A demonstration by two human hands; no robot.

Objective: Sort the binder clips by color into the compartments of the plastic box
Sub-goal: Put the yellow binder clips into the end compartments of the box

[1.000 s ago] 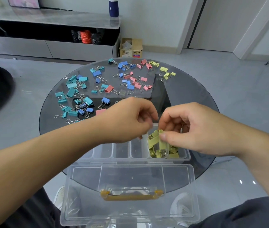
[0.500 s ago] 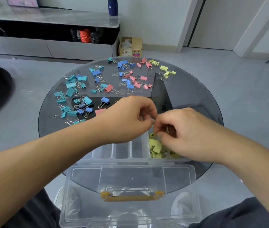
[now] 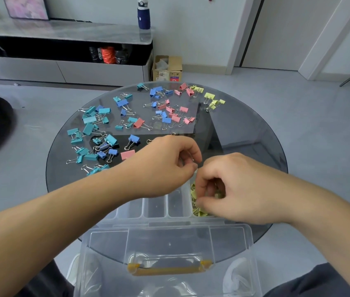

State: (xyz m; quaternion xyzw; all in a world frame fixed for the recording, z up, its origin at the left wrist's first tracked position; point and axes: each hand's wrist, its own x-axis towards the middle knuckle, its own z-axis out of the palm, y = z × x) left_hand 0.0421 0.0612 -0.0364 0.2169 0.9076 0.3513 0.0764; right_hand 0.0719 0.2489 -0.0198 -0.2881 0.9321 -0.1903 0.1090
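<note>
The clear plastic box (image 3: pixel 154 211) sits at the near edge of the round glass table (image 3: pixel 244 142). Its open lid (image 3: pixel 169 243) hangs toward me. Yellow clips (image 3: pixel 199 212) fill the rightmost compartment; the compartments to its left that I can see hold nothing. My right hand (image 3: pixel 234 189) reaches down into that compartment, its fingers curled over yellow clips. My left hand (image 3: pixel 169 166) hovers just left of it with thumb and index finger pressed together; what they pinch is hidden. Teal clips (image 3: pixel 88 123), blue clips (image 3: pixel 122 102), pink clips (image 3: pixel 176 118) and a few yellow clips (image 3: pixel 212 101) lie scattered on the table.
The lid has an orange handle (image 3: pixel 167 269). On the floor behind the table stands a cardboard box (image 3: pixel 167 68) beside a low cabinet (image 3: pixel 62 67), which has a dark bottle (image 3: pixel 143 16) on top. My legs are under the table's near edge.
My right hand has moved down from above the box into the rightmost compartment with the yellow clips it held. My left hand has stayed in about the same place.
</note>
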